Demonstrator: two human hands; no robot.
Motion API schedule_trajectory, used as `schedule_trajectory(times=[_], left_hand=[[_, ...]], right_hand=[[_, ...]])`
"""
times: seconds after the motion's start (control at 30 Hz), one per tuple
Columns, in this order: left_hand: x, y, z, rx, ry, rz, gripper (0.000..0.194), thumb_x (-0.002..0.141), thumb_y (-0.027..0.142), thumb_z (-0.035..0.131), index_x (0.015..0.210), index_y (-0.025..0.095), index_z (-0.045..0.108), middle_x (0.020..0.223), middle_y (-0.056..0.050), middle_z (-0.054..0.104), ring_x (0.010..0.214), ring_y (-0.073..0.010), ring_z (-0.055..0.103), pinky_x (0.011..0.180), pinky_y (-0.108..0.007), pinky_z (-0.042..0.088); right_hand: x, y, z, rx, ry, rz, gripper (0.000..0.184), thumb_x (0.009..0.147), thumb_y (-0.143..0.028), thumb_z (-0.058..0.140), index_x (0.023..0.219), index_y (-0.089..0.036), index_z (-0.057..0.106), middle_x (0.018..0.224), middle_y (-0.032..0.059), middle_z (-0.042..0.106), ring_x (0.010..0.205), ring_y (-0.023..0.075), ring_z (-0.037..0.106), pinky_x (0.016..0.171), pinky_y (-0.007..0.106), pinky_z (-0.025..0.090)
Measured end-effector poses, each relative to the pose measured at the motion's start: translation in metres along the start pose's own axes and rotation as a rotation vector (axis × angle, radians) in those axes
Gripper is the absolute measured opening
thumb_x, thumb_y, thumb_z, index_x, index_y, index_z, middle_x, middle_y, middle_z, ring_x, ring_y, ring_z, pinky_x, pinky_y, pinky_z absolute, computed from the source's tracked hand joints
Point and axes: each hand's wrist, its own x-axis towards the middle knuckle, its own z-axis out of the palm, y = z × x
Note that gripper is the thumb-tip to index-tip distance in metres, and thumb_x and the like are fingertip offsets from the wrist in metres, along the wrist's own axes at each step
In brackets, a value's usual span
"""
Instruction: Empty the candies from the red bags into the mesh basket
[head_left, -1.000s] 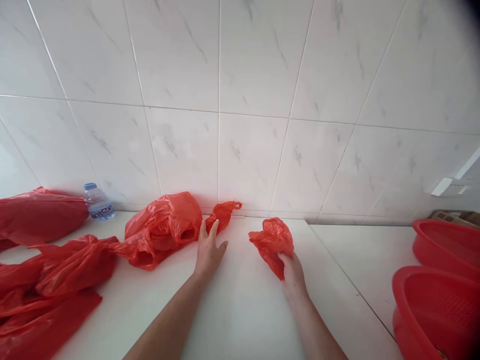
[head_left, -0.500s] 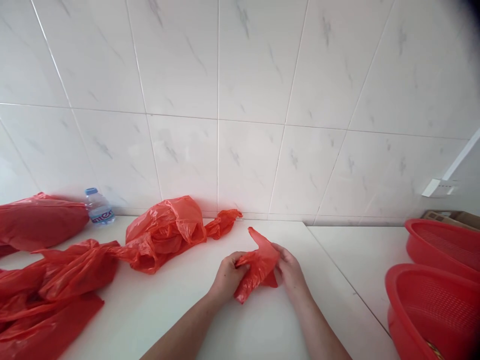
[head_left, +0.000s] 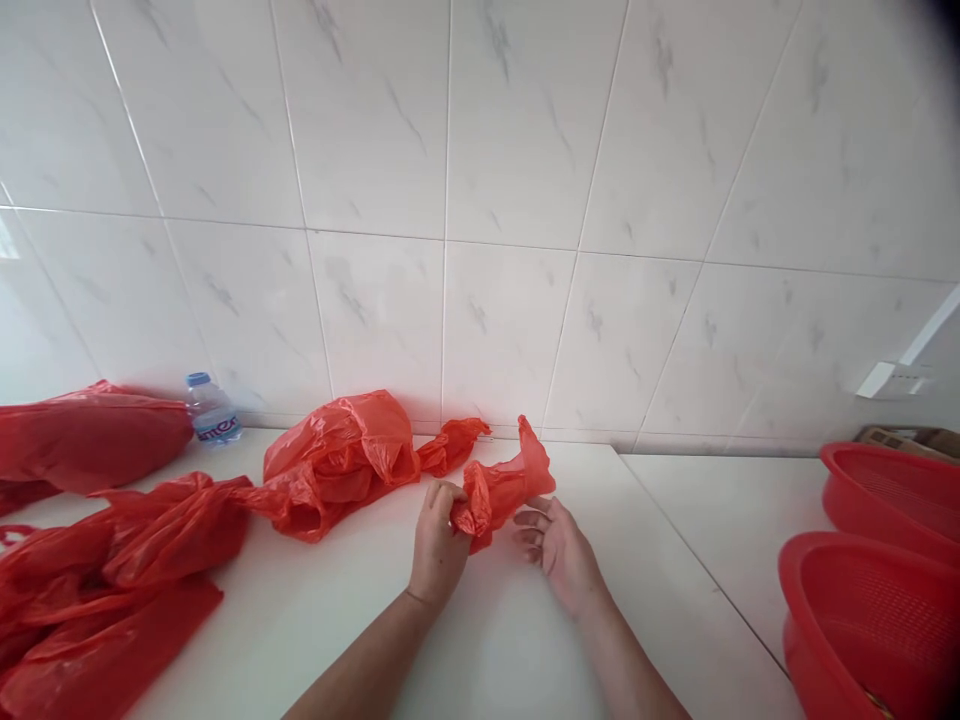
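Note:
My left hand (head_left: 439, 540) is closed on a small crumpled red plastic bag (head_left: 504, 485), held just above the white counter (head_left: 480, 620). One end of the bag sticks up and to the right. My right hand (head_left: 556, 543) is beside it, palm turned inward, fingers loosely curled and apart, touching or nearly touching the bag's lower right edge. A larger red plastic bag (head_left: 341, 462) lies just left of my left hand against the wall.
More red plastic bags (head_left: 112, 560) lie heaped at the left, with another (head_left: 90, 435) by the wall. A small water bottle (head_left: 214, 412) lies by the tiled wall. Two red mesh baskets (head_left: 874, 610) stand at the right.
My left hand left the counter and took hold of the small bag. My right hand let go of it and opened. The bag rose and shifted slightly left.

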Motion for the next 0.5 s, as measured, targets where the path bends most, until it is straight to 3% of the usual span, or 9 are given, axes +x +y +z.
schedule_trajectory(times=[0.1,0.23,0.37,0.5], left_hand=[[-0.003,0.004,0.003,0.016,-0.186,0.106,0.019,0.067,0.007,0.059,0.078,0.021,0.054,0.094,-0.003,0.055,0.083,-0.0176,0.055,0.07,-0.028,0.046],[-0.004,0.006,0.004,0.06,-0.375,0.187,0.02,0.068,0.005,0.058,0.076,0.022,0.062,0.102,-0.004,0.062,0.093,-0.0197,0.057,0.077,-0.03,0.048],[0.0,-0.001,-0.001,0.127,-0.363,0.155,0.017,0.072,0.007,0.056,0.069,0.022,0.062,0.1,-0.005,0.064,0.097,-0.0236,0.056,0.083,-0.038,0.045],[0.005,-0.009,-0.007,0.147,-0.236,0.052,0.01,0.076,0.025,0.062,0.069,0.021,0.056,0.096,-0.006,0.063,0.094,-0.0244,0.058,0.078,-0.039,0.048]], right_hand=[[0.0,0.004,0.009,0.113,-0.136,0.041,0.046,0.071,-0.054,0.067,0.1,-0.019,0.061,0.093,0.0081,0.068,0.077,0.0214,0.065,0.064,0.034,0.052],[0.013,0.008,-0.007,0.176,-0.023,0.006,0.037,0.061,-0.037,0.078,0.088,-0.021,0.059,0.086,0.0046,0.069,0.076,0.0204,0.065,0.069,0.035,0.053],[0.029,0.0,-0.039,0.195,0.158,-0.071,0.03,0.061,-0.036,0.073,0.079,-0.025,0.053,0.075,0.0013,0.067,0.076,0.0197,0.065,0.069,0.034,0.054],[0.034,-0.014,-0.056,0.141,0.24,-0.119,0.022,0.066,-0.039,0.065,0.073,-0.025,0.049,0.07,0.0018,0.064,0.074,0.0217,0.064,0.062,0.034,0.053]])
